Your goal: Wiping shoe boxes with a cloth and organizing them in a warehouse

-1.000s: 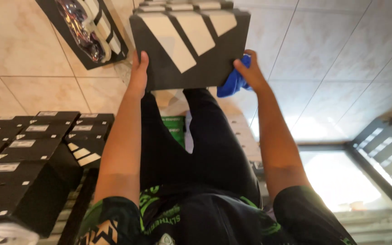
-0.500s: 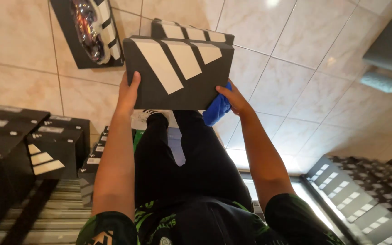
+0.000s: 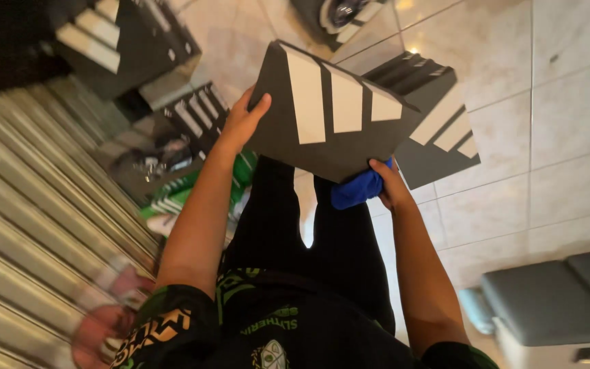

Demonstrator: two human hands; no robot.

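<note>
A: What's over on the far left?

B: A ribbed metal shutter (image 3: 29,225) slanting across, blurred. Above it sits a stack of black cardboard boxes with pale stripes (image 3: 128,41), and lower down another striped black box lies beside green and white shoes (image 3: 172,205) on the floor.

A: And the left hand?

B: The left hand (image 3: 240,126) is spread, fingers flat against the left edge of a black cardboard shoebox with three slanted white stripes on its lid (image 3: 336,113), thumb up along the side.

A: Where is that box exactly?

B: Held up in the air in front of the person, tilted, above their black-trousered legs (image 3: 308,225) and the pale tiled floor (image 3: 554,137). It is carried between both hands.

A: The right hand?

B: The right hand (image 3: 390,188) is curled under the box's lower right corner, pressing a bunched blue cloth (image 3: 356,190) against the box's underside.

A: Anything further right?

B: Another black striped box (image 3: 438,130) lies on the tiles just behind the held one, an open box with a shoe (image 3: 339,14) at the top edge, and a grey padded bench (image 3: 554,294) sits at the lower right
</note>
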